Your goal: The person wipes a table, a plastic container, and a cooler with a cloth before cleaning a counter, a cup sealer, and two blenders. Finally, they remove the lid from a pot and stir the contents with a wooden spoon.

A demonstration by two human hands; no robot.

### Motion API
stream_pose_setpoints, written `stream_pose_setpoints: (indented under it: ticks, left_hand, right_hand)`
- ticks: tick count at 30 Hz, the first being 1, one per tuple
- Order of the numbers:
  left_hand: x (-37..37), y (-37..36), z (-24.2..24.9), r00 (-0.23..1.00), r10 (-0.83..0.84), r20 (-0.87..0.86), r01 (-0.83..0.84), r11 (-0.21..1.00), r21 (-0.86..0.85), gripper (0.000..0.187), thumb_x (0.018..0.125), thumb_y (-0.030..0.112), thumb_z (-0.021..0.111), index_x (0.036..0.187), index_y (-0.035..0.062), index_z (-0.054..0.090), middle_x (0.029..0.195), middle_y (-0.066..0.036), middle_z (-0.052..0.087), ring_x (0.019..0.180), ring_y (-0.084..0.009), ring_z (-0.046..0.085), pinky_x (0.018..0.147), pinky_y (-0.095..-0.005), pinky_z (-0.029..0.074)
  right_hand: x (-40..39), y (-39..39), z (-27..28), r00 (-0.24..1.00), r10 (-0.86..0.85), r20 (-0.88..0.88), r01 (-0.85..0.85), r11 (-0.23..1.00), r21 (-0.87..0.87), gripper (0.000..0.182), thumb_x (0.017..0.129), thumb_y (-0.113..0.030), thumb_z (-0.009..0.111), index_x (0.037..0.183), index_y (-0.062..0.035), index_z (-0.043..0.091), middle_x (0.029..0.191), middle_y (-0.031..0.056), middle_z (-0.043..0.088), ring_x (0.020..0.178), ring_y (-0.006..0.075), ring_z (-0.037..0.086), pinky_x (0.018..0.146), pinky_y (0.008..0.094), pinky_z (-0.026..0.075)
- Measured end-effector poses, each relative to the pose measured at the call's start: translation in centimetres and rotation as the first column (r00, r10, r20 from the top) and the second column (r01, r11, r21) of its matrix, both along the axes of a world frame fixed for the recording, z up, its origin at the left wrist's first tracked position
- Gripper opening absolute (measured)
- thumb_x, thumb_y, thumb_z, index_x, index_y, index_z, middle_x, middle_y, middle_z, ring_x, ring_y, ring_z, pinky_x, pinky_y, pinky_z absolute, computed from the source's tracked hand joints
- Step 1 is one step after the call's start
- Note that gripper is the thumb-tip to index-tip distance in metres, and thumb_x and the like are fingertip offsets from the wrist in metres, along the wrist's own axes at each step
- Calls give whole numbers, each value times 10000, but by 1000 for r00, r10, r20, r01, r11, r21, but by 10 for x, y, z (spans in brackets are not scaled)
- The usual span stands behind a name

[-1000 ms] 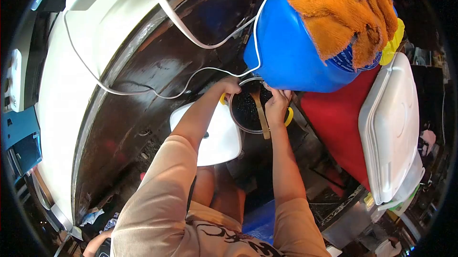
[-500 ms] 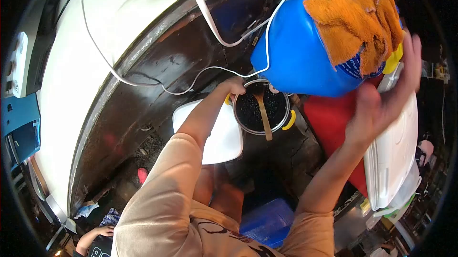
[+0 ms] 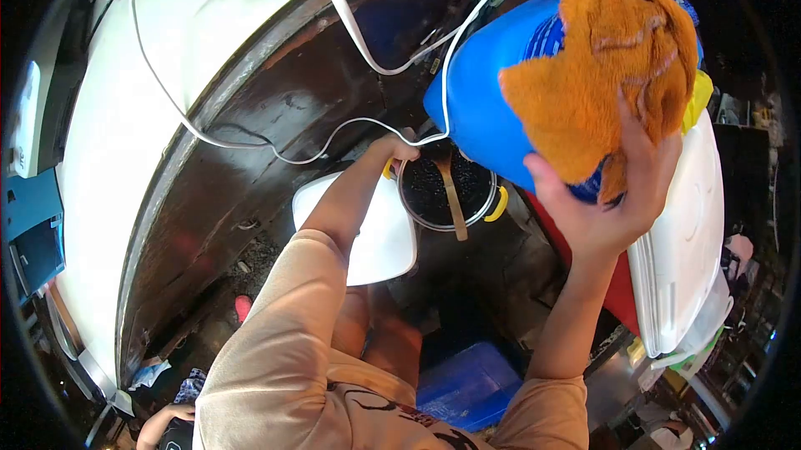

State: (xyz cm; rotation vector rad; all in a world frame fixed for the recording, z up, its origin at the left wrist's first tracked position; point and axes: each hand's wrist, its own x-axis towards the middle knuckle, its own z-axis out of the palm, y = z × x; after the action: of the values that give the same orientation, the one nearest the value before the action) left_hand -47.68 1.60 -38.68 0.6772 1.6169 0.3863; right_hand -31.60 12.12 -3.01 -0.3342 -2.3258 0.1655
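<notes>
My left hand is closed at the yellow left handle of a round pot with dark contents. A wooden spatula leans in the pot, its handle over the near rim. My right hand rests with spread fingers against an orange cloth, which drapes over the top of a large blue container. A second yellow handle sticks out from the pot's right side.
A white lid or board lies left of the pot. White cords run across the dark wooden edge. A red box with a white lid stands right. A blue bin is below; another person's arm shows lower left.
My right hand has moved left from beside the container onto the orange cloth. The cloth and container top have shifted and look turned. My left hand stays at the pot handle.
</notes>
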Motion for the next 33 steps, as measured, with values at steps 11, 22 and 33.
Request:
stream_pose_setpoints:
  ticks: [11,22,33]
  left_hand:
    - [-2,0,-22,999,-49,7,49,997,62,228,695,84,553,840,-76,626,698,-208,638,558,-291,665,486,-363,553]
    - [3,-4,-107,999,-40,-11,41,972,232,236,701,65,525,870,-59,631,711,-212,640,565,-293,670,476,-365,563]
    - [1,-5,-16,1000,-4,-4,4,999,36,246,710,64,526,896,-61,628,724,-208,645,577,-291,673,498,-362,568]
  right_hand:
    - [6,-21,-8,1000,-1,14,0,999,50,766,517,-331,876,1175,-74,579,1140,159,507,1097,373,502,936,461,411]
    - [2,-25,-9,1000,1,3,-1,998,68,769,499,-295,884,1165,-64,576,1128,135,519,1044,350,512,915,441,418]
    - [-2,-25,-10,998,-47,-32,49,997,62,779,489,-292,893,1174,-94,577,1081,114,512,1032,328,513,888,411,429]
